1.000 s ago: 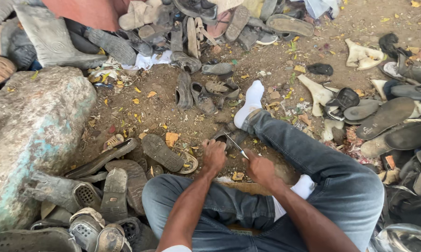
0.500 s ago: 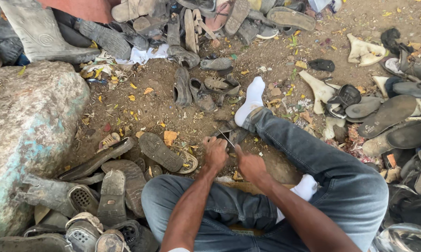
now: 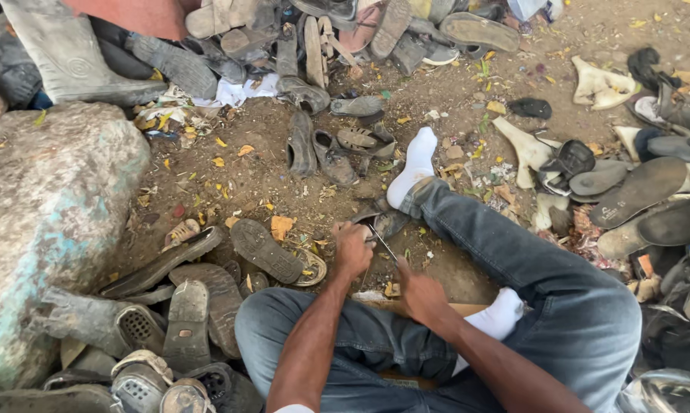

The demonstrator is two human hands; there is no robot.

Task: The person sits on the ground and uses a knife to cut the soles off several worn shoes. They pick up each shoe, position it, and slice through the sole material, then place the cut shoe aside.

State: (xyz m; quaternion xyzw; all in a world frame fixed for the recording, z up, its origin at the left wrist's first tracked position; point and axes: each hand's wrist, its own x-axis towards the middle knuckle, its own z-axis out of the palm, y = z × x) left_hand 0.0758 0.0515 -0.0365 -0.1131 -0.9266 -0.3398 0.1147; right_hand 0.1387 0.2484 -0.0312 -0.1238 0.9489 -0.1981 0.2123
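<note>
The left hand [image 3: 352, 248] was clenched around the upper end of a thin metal tool [image 3: 381, 243], a slim bright shaft that ran slanting down toward the right hand [image 3: 421, 294]. The right hand was closed in a fist at the lower end of that shaft; whether it gripped the tool itself or something beneath it could not be told. Just beyond the left hand, a dark shoe [image 3: 387, 222] lay on the ground, touching or nearly touching the tool's upper end, beside the ankle of the outstretched leg.

The person sat on bare dirt in blue jeans [image 3: 543, 268] and white socks [image 3: 417, 164], one leg extended, the other folded. To the left of the hands lay a worn black sole [image 3: 264, 251], tread upward, among further loose soles and sandals. A large weathered rock [image 3: 47, 222] stood well to the left. A heap of old shoes [image 3: 314, 46] ran along the far edge, and flat dark soles [image 3: 643, 191] were piled to the right.
</note>
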